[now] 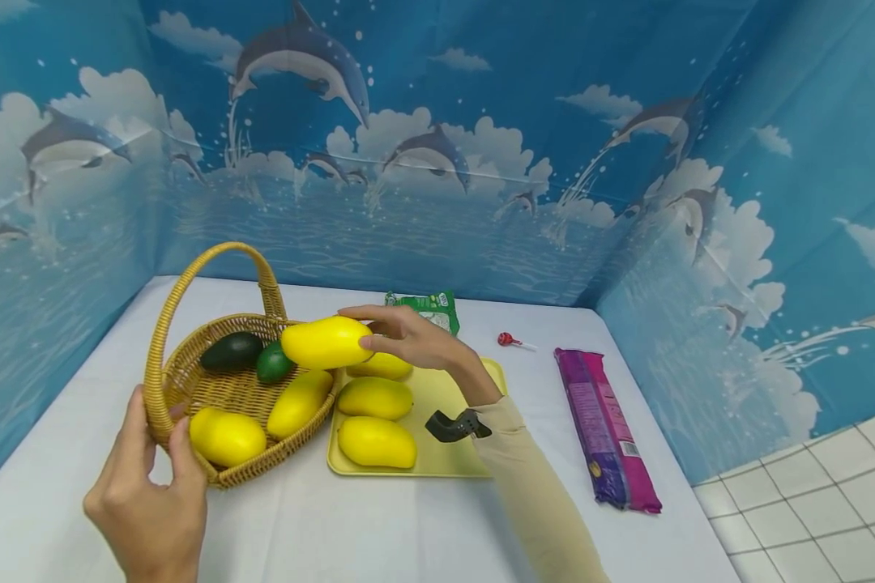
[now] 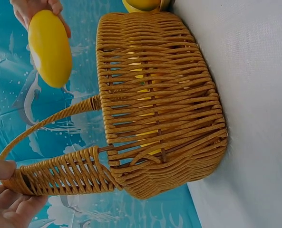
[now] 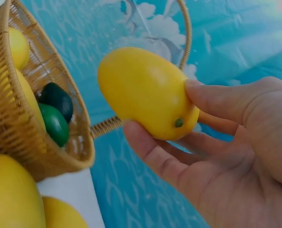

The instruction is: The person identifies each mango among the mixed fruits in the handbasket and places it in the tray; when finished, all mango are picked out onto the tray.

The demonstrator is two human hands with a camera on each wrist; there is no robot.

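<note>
My left hand (image 1: 149,490) grips the handle of a wicker basket (image 1: 248,474) at its near left side; in the left wrist view, fingers and thumb (image 2: 2,167) close round the handle. Between the thumb and fingers of my right hand (image 1: 416,336) is a yellow mango (image 1: 324,342), raised over the basket's right rim. The right wrist view shows the stem end of this mango (image 3: 145,92) towards the palm. Inside the basket lie two mangoes, one at the front (image 1: 229,437), a dark avocado (image 1: 232,352) and a green fruit (image 1: 273,363), partly covered by the held mango.
A yellow tray (image 1: 448,453) with three mangoes, one at its front (image 1: 377,442), stands right beside the basket. Behind it is a green packet (image 1: 437,306). Further right lie a red lollipop (image 1: 506,339) and a purple-pink packet (image 1: 607,429). A dolphin-printed curtain (image 1: 423,219) borders the white table.
</note>
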